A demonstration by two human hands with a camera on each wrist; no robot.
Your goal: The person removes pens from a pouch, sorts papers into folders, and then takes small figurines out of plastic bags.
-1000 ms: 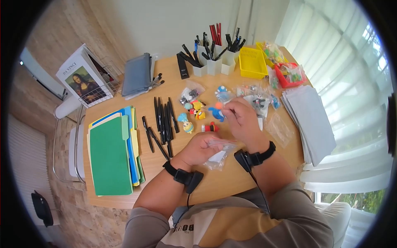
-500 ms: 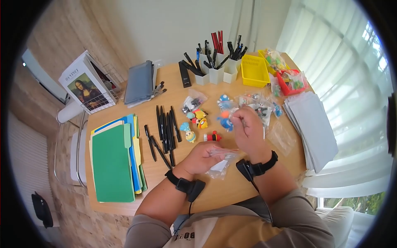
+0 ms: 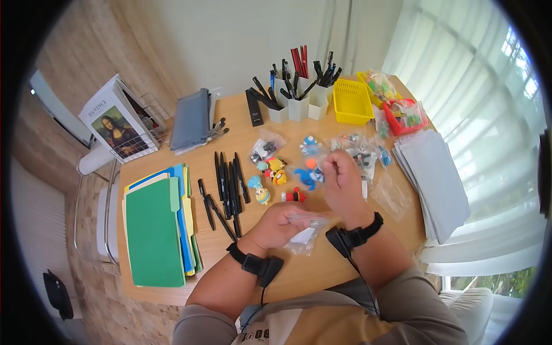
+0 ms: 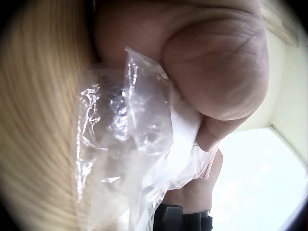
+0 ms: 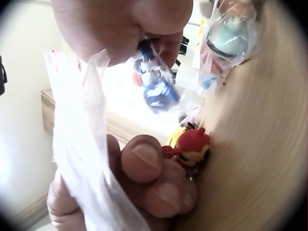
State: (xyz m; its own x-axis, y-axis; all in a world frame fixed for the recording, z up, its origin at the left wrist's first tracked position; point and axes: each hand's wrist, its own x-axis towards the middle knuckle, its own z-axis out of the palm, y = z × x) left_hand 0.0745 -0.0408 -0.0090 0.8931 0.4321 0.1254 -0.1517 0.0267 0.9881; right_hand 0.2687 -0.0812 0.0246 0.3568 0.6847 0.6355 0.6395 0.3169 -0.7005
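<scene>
My left hand (image 3: 275,223) grips a clear plastic bag (image 4: 149,120) by its upper edge, near the table's front. A white slip (image 4: 185,127) lies inside the bag. Above and to the right, my right hand (image 3: 345,179) pinches a small blue figurine (image 3: 306,179), which hangs under the fingers in the right wrist view; what joins it to the fingertips is hidden. Just beyond the left hand lies a red and black figurine (image 3: 294,196). Yellow figurines (image 3: 278,176) and a pale-blue-topped one (image 3: 261,194) are grouped to the left.
Bagged figurines (image 3: 361,158) and a flat clear bag (image 3: 392,195) lie right of the hands. Black pens (image 3: 225,187) and folders (image 3: 152,230) lie left. Pen holders (image 3: 298,109), a yellow basket (image 3: 352,103) and a red basket (image 3: 397,123) stand behind; white paper (image 3: 434,184) lies right.
The blue figurine has swung about beneath my right fingers. Both hands keep nearly the same places, the left still gripping the bag. The head view has tilted slightly.
</scene>
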